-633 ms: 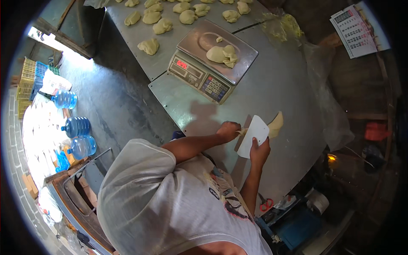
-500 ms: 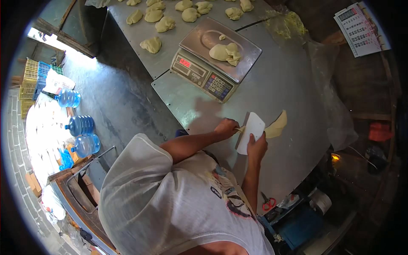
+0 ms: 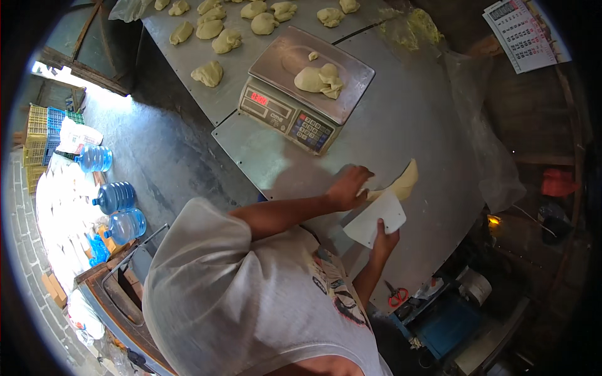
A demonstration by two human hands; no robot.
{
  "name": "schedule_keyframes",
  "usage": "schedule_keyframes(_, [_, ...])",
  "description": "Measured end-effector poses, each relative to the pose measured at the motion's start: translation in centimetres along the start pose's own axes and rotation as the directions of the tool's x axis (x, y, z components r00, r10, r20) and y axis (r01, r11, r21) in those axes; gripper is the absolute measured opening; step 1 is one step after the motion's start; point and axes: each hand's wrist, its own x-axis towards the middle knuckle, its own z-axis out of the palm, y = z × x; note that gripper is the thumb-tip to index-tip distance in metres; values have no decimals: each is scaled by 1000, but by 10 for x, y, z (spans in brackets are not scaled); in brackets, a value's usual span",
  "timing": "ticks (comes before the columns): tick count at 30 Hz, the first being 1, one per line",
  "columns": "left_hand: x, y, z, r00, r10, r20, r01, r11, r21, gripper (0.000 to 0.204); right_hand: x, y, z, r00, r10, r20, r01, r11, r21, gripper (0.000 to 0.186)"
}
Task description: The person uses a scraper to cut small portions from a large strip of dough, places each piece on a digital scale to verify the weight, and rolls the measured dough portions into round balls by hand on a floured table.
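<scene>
My right hand [image 3: 385,242] grips a white flat dough scraper [image 3: 376,219], its thumb lying on the upper face. Just beyond the scraper, a long, pointed strip of pale dough [image 3: 402,183] lies on the metal table. My left hand [image 3: 350,189] is over the near end of this strip, fingers apart and partly outstretched, its fingertips beside or touching the dough. Farther off stands a digital scale [image 3: 290,116] with a lit red display. On its steel pan [image 3: 276,57] sit a lump of dough [image 3: 313,80] and a small bit of dough [image 3: 313,56].
Several dough pieces [image 3: 227,41] lie at the table's far left. Clear plastic sheeting [image 3: 489,144] hangs along the right side. Red-handled scissors [image 3: 397,296] rest at the near right edge. Blue water bottles [image 3: 127,225] stand on the left, past the table.
My left hand has moved right and opened over the strip's near end. The scraper has shifted toward me and tilted with my right hand. The whole view has shifted slightly.
</scene>
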Motion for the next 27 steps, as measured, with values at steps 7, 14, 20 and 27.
schedule_keyframes(7, [15, -3, -16, 938, 158, 307, -284, 858, 427, 81, -16, -4, -34, 970, 133, -201, -113, 988, 106, 45])
schedule_keyframes(14, [177, -17, -177, 958, 106, -266, 161, 567, 808, 91, -8, -23, -14, 989, 107, -102, -85, 976, 201, 46])
schedule_keyframes(20, [233, -88, -233, 964, -266, 18, 196, 753, 628, 82, 12, -48, 3, 996, 83, -21, -74, 959, 273, 46])
schedule_keyframes(27, [286, -72, -295, 720, -525, -454, -144, 527, -837, 51, 20, -44, 9, 986, 153, -71, -125, 945, 304, 46])
